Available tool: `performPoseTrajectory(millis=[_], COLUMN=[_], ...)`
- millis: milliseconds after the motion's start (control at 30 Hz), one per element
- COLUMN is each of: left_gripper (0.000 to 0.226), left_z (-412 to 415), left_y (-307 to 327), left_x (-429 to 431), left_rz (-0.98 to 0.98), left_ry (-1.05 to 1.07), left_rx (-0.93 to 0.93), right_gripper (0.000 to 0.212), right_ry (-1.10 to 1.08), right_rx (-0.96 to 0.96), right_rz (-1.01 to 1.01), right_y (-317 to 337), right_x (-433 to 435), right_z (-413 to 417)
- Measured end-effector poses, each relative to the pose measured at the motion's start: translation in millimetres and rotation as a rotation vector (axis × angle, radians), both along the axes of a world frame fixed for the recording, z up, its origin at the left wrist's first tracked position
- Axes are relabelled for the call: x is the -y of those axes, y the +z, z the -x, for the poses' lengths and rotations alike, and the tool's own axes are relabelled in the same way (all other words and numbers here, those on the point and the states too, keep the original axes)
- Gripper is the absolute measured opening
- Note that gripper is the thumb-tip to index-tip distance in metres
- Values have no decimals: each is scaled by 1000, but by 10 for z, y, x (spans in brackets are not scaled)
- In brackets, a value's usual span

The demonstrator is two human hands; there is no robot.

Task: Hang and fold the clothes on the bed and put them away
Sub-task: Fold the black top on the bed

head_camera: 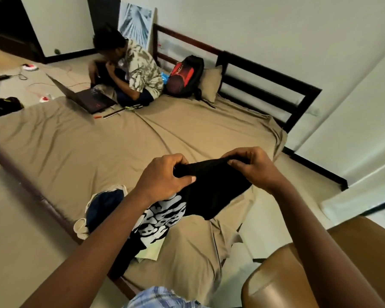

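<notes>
A black T-shirt (211, 190) with a white graphic print hangs from both my hands above the near corner of the bed (98, 152). My left hand (165, 176) pinches one side of its upper edge and my right hand (253, 167) pinches the other side. The shirt's lower part drapes onto the tan sheet. Under my left forearm lies a small heap with a navy garment (102, 207) and a cream one (81, 227). A pale green garment (149, 252) peeks out below the shirt.
A person (131, 72) sits at the far side of the bed with an open laptop (87, 96). A black and red backpack (185, 76) leans on a pillow (211, 83) by the dark headboard (265, 85). A brown rounded seat (298, 274) stands at the lower right. Cables lie on the floor at left.
</notes>
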State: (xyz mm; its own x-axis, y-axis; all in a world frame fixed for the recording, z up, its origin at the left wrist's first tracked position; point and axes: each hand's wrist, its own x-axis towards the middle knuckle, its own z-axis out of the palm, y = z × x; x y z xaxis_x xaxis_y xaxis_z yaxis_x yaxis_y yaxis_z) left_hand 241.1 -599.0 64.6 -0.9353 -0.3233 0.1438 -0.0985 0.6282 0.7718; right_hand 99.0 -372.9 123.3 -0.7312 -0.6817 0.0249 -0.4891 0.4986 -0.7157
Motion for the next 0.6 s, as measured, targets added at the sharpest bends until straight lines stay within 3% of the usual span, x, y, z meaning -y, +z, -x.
performPoseTrajectory(millis=[67, 200, 267, 333, 400, 467, 533, 600], left_gripper=[20, 19, 24, 33, 36, 35, 29, 25], left_z=[15, 35, 47, 53, 74, 112, 152, 149], left_y=[-36, -44, -40, -43, -35, -56, -137, -304], left_x=[-34, -58, -75, -98, -130, -151, -141, -118], left_rz=[36, 29, 111, 198, 199, 165, 107, 85], left_ry=[5, -2, -14, -2, 2, -5, -36, -77], left_rx=[6, -31, -12, -6, -24, -63, -56, 31], right_gripper=[20, 24, 26, 41, 37, 24, 12, 14], right_ry=[-39, 66, 98, 149, 185, 138, 5, -198], right_rx=[54, 202, 345, 618, 730, 558, 196, -174], right_rz=[48, -232, -187, -93, -30, -33, -58, -40], right_y=[-40, -78, -66, 6, 112, 167, 174, 155], right_x=[-20, -40, -65, -103, -125, -111, -75, -52], right_z=[-38, -120, -142, -142, -155, -114, -42, 22])
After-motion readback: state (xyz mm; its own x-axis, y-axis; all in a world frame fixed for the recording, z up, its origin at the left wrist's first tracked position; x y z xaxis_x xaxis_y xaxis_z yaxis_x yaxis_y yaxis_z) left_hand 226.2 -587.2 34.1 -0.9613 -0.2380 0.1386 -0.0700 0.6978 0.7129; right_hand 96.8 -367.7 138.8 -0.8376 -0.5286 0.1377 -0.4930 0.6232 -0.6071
